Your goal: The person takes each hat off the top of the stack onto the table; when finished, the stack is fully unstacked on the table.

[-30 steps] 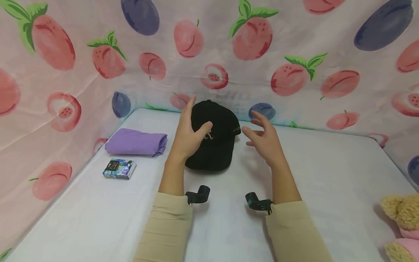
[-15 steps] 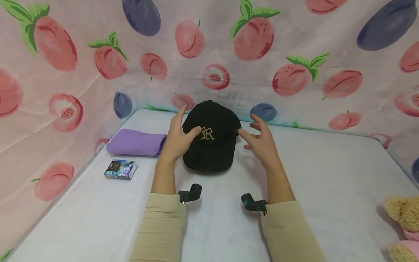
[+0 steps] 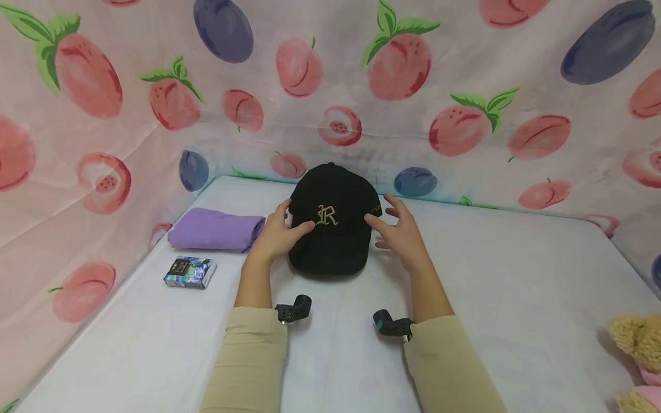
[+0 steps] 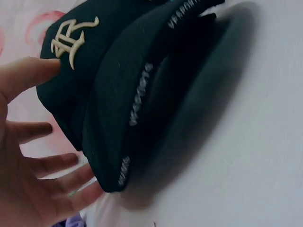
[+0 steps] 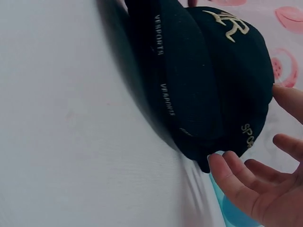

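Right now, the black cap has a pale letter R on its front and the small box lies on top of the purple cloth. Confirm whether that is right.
Not on top: the head view shows the small box on the white surface, on the near side of the purple cloth. The black cap does bear a pale letter R.

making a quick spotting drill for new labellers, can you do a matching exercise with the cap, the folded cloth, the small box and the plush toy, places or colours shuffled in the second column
Column one
1. cap
2. folded cloth
3. small box
4. plush toy

Column two
A. plain purple
B. cut off by the right edge of the head view
C. between the left hand and the right hand
D. blue-patterned, with a dark label

Right pairs
1-C
2-A
3-D
4-B
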The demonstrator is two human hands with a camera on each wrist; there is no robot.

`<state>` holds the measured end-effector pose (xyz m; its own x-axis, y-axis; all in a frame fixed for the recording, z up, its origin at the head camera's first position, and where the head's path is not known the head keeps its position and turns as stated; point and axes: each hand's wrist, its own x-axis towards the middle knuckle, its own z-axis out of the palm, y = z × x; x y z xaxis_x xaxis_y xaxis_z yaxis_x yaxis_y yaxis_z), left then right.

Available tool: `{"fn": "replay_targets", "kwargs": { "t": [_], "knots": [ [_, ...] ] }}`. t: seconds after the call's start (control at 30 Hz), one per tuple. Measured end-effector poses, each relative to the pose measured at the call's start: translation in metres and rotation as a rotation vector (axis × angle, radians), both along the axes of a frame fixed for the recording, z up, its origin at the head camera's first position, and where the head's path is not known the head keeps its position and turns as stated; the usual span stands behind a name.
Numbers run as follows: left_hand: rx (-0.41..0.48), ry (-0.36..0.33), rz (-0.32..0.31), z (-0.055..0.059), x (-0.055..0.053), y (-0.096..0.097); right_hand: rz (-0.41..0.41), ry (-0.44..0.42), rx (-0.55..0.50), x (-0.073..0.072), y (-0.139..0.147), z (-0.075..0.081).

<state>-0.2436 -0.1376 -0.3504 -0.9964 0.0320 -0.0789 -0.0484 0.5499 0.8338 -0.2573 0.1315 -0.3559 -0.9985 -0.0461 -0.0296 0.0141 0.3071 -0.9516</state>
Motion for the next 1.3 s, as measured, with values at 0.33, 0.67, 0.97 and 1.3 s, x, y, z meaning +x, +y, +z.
{"fn": "replay_targets", "kwargs": {
  "t": [0.33, 0.67, 0.97, 1.3],
  "knots": [
    [0.018, -0.049, 0.025, -0.01, -0.01, -0.006, -0.001, -0.041, -0.013, -0.003, -0.006, -0.008],
    [0.021, -0.033, -0.007, -0.01, -0.018, -0.007, -0.027, -0.031, -0.008, -0.006, -0.01, -0.014],
    [0.007, 0.0, -0.002, -0.009, -0.02, -0.004, -0.061, 0.002, -0.018, -0.009, -0.01, -0.015],
    [0.025, 0.019, 0.026, -0.008, -0.017, -0.005, -0.085, 0.004, -0.036, -0.008, -0.016, -0.016]
  ]
}}
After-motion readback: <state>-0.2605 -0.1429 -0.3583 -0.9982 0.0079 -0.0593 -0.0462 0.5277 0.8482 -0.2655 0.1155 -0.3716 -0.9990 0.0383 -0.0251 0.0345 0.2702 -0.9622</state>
